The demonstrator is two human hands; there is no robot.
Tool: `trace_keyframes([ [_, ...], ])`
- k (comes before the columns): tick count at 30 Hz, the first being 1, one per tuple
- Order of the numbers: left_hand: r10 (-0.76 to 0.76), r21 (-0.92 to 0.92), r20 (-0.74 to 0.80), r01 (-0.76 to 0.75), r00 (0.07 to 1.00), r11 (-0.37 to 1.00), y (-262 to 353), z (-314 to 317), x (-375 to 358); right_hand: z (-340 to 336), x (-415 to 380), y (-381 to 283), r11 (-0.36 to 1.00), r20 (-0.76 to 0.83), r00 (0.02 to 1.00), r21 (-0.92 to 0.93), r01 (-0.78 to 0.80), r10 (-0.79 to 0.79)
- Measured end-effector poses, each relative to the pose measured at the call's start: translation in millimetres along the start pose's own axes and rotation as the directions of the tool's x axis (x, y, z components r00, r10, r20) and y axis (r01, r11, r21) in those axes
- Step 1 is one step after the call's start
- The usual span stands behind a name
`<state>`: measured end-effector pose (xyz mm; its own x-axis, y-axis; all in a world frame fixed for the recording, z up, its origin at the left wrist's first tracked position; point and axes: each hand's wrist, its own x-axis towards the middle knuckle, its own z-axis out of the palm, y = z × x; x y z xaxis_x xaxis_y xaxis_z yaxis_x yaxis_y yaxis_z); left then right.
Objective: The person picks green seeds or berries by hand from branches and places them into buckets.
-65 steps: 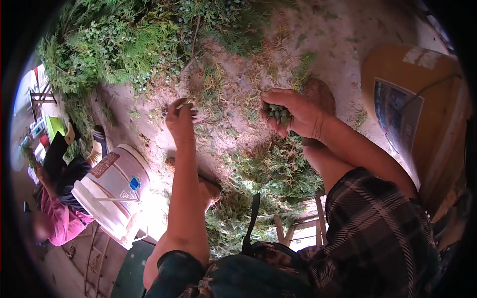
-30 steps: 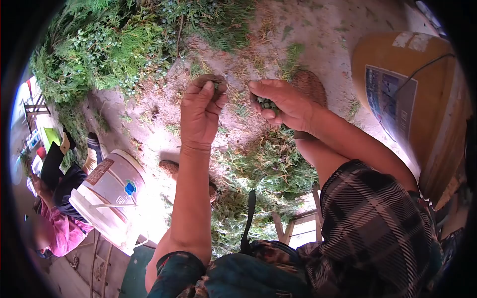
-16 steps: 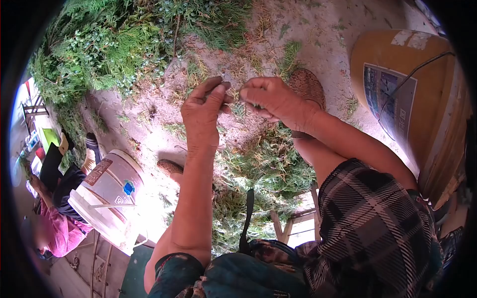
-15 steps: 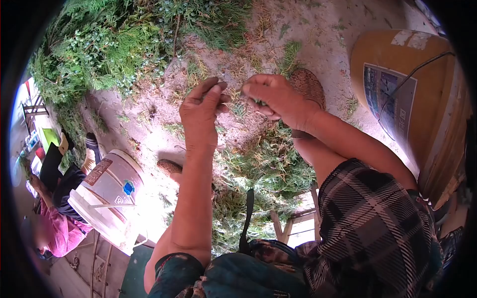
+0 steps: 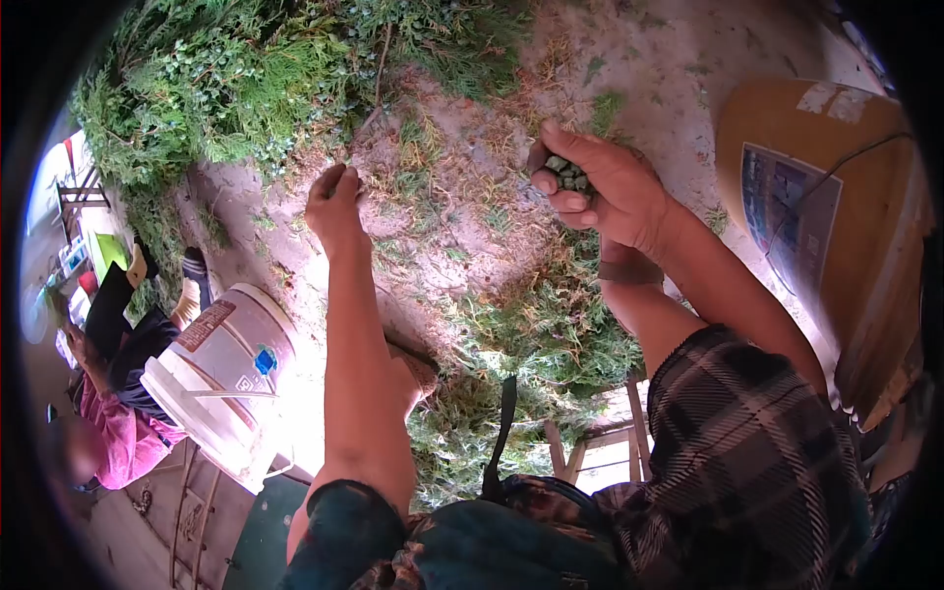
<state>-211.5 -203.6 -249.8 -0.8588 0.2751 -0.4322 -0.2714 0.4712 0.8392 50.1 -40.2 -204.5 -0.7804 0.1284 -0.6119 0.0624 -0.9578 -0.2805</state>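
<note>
My right hand [image 5: 621, 192] is closed around a small heap of green conifer cones [image 5: 568, 175], which shows between the thumb and the curled fingers. To the left, my left hand [image 5: 336, 202] reaches over the floor near the cone-laden evergreen branches [image 5: 226, 98]. Its fingers are curled together, and what they hold, if anything, is hidden. A gap of bare floor and scattered sprigs separates the two hands. Cut evergreen sprigs [image 5: 551, 329] lie in a pile below my right hand, by my legs.
A white bucket [image 5: 236, 329] stands at the left. Beyond it sits another person in a pink top [image 5: 123, 438]. A large yellow-brown container [image 5: 787, 128] with a label and a dark cord stands at the right. Plant litter covers the floor [image 5: 462, 246].
My hands have moved apart: the left went left and slightly down towards the branches, the right shifted right. The right palm has turned, so the green cones in it now show.
</note>
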Motion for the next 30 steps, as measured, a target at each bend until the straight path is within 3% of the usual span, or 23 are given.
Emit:
trace_keyframes([
  [2, 0.125, 0.227, -0.003, -0.121, 0.992, 0.966, -6, 5, 20, 2, 0, 3, 0.999, -0.004, 1.0, 0.028, -0.02, 0.02],
  [6, 0.135, 0.388, 0.006, -0.127, 0.991, 0.913, -23, 1, 44, -3, 1, 10, 0.997, -0.021, 0.999, -0.066, -0.051, 0.05],
  [8, -0.117, -0.04, -0.022, 0.116, 0.993, 0.992, -13, -3, 34, -3, 3, 9, 0.995, -0.022, 0.998, -0.082, -0.054, 0.052],
  [9, -0.116, -0.038, -0.023, 0.115, 0.993, 0.993, -14, -10, 34, -3, 3, 9, 0.995, -0.017, 0.999, -0.079, -0.053, 0.052],
  [11, -0.158, -0.38, -0.03, 0.135, 0.987, 0.915, -18, -26, 37, -3, 5, 10, 0.995, -0.009, 0.998, -0.078, -0.057, 0.057],
  [13, -0.124, -0.291, -0.078, 0.096, 0.989, 0.952, -11, -26, 36, -2, 6, 10, 0.991, -0.035, 0.996, -0.1, -0.09, 0.087],
  [15, 0.022, 0.049, -0.049, -0.02, 0.999, 0.999, -8, -20, 47, -5, 8, 14, 0.988, -0.004, 0.995, -0.119, -0.095, 0.095],
  [17, 0.101, 0.129, -0.033, -0.096, 0.994, 0.987, -8, -11, 56, -5, 8, 15, 0.986, 0.024, 0.995, -0.136, -0.096, 0.101],
  [19, 0.17, 0.423, -0.064, -0.127, 0.983, 0.897, -14, -8, 67, 3, 4, 15, 0.979, -0.033, 0.997, -0.185, -0.08, 0.076],
  [23, 0.068, 0.242, -0.104, -0.041, 0.992, 0.97, -21, -10, 72, 7, 2, 14, 0.984, -0.043, 0.995, -0.151, -0.094, 0.088],
  [27, 0.056, 0.297, -0.105, -0.022, 0.993, 0.955, -19, -14, 76, 5, 4, 17, 0.982, -0.007, 0.993, -0.15, -0.114, 0.114],
  [29, -0.079, 0.156, -0.108, 0.096, 0.991, 0.983, -10, -13, 74, 3, 4, 19, 0.981, 0.006, 0.993, -0.156, -0.114, 0.117],
  [30, -0.077, 0.157, -0.105, 0.093, 0.991, 0.983, -6, -14, 68, 2, 4, 20, 0.981, 0.023, 0.992, -0.151, -0.119, 0.124],
])
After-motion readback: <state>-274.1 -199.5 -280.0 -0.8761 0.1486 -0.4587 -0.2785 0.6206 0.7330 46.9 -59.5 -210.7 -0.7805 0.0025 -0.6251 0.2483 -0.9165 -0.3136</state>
